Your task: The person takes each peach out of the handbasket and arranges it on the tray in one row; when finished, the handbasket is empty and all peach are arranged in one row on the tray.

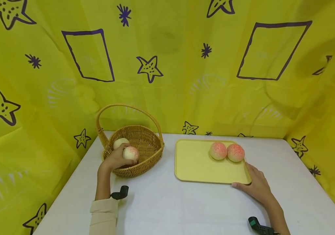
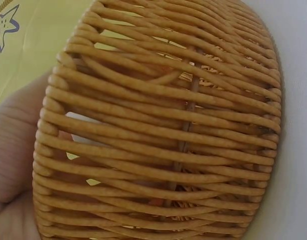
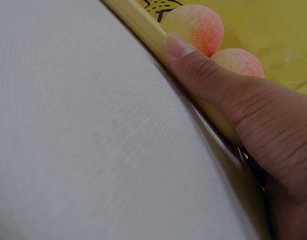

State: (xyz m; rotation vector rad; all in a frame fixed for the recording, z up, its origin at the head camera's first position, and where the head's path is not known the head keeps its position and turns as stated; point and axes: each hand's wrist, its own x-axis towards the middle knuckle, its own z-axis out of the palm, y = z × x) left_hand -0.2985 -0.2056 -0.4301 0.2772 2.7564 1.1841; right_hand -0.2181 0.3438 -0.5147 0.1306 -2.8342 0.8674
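My left hand (image 1: 117, 160) reaches over the rim of a wicker basket (image 1: 152, 160) and grips a pale pink-speckled peach (image 1: 131, 154). Another peach (image 1: 121, 143) lies in the basket just behind that hand. In the left wrist view the basket's woven side (image 2: 158, 135) hides most of the fingers and the fruit. At the near right corner of a yellow tray (image 1: 197, 166), my right hand (image 1: 257, 184) holds the edge, thumb along the front and fingers on the right side. Two pink peaches, a left one (image 1: 218, 150) and a right one (image 1: 236, 152), sit side by side on the tray.
The basket's tall arched handle (image 1: 126, 105) rises above its back. A white-covered table (image 1: 167, 209) carries the basket at left and the tray at right. Yellow curtains (image 1: 173, 98) with drawn starfish enclose the back and sides.
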